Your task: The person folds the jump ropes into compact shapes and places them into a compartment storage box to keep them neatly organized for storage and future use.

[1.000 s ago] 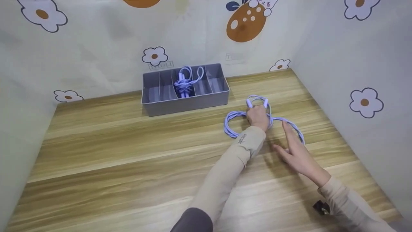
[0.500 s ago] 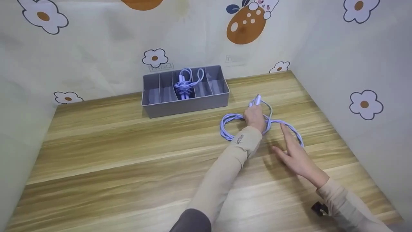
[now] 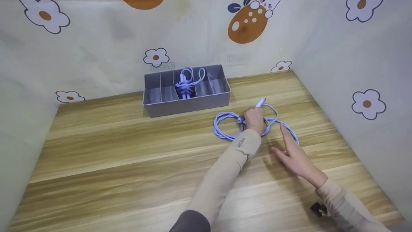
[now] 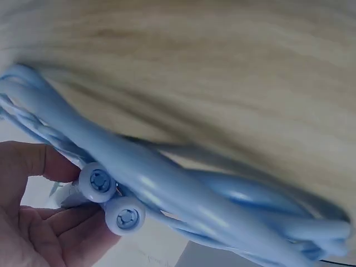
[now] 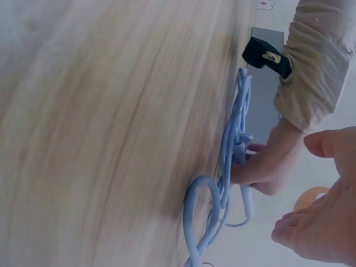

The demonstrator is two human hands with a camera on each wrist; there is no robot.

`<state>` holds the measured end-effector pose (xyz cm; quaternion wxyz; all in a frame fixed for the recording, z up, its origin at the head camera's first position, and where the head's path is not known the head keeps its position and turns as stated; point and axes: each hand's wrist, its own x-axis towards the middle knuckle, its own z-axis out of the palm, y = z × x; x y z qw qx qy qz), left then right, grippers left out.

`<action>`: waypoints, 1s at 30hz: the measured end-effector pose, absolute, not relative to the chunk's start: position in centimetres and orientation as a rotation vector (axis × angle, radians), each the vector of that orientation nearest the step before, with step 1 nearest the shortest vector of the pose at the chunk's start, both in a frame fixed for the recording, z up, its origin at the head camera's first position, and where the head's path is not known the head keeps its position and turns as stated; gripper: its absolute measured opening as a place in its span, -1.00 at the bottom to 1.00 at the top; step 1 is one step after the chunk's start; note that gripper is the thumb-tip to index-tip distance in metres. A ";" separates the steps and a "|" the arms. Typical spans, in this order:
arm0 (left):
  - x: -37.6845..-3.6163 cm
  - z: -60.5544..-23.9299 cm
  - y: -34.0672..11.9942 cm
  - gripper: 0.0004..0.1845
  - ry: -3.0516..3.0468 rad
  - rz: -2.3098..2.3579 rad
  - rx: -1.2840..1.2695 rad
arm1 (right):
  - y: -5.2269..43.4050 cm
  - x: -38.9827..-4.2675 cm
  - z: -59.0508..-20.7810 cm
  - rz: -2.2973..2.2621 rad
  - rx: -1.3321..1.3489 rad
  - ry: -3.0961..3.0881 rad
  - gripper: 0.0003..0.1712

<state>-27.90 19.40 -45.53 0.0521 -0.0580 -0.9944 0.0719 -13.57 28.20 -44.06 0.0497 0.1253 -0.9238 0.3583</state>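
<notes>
Left grip [image 3: 254,119] closed around the middle of a lilac cable [image 3: 225,124], fingers curled over the bunched strands where the loops cross. Seen close in the left wrist view, thumb and fingers [image 4: 33,233] wrapped about the thick strands [image 4: 183,194], two round plug ends tucked against the palm. Right grip [image 3: 294,156] relaxed and wide, fingers straight, index fingertip laid on or just beside the right-hand loop; contact not clear from the head view. Holding nothing.

Cable lying on the wooden surface [image 3: 128,161], right of centre, spread in a loose figure of eight: one loop to the left of the left grip, one to its right, a plug end sticking up just behind it.

Further back on the surface, against the wall, a grey divided tray [image 3: 186,104] with several compartments; a second bundled lilac cable [image 3: 186,84] in the middle compartment, well apart from the first. Walls around covered in pale cloth printed with white flowers and an orange shape. Small dark clip [image 3: 318,208] by the right sleeve.
</notes>
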 end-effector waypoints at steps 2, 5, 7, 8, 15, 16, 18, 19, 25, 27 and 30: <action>-27.8 -45.8 19.4 -0.86 -3.012 0.249 -0.164 | 28.1 -13.5 -44.0 1.093 0.385 -2.820 -0.13; -27.9 -45.5 19.4 -0.89 -3.068 0.232 -0.149 | 28.1 -13.4 -44.0 1.093 0.389 -2.827 -0.13; -28.0 -45.0 19.2 -0.87 -3.135 0.184 -0.155 | 28.1 -13.3 -43.9 1.093 0.388 -2.831 -0.13; -28.2 -44.9 19.2 -0.86 -3.172 0.151 -0.155 | 28.1 -13.3 -43.8 1.091 0.382 -2.831 -0.13; -32.4 -49.6 19.6 -0.85 -3.081 -0.113 -0.113 | 28.4 -13.3 -43.8 1.097 0.358 -2.834 -0.13; -33.3 -50.6 19.7 -0.84 -3.079 -0.152 -0.120 | 28.4 -13.3 -43.8 1.100 0.362 -2.834 -0.13; -34.1 -51.9 19.6 -0.87 -3.036 -0.193 -0.152 | 28.5 -13.2 -43.9 1.108 0.370 -2.836 -0.13; -34.3 -51.9 19.4 -0.88 -3.040 -0.215 -0.167 | 28.5 -13.3 -43.8 1.108 0.375 -2.835 -0.13; -34.8 -51.6 17.7 -0.88 -3.050 -0.379 -0.243 | 28.4 -13.5 -43.5 1.141 0.378 -2.842 -0.13; -35.1 -52.0 17.2 -0.91 -2.983 -0.453 -0.276 | 28.4 -13.6 -43.4 1.152 0.376 -2.846 -0.13; -36.3 -53.8 16.7 -0.87 -2.882 -0.561 -0.333 | 28.4 -13.9 -43.2 1.169 0.375 -2.861 -0.13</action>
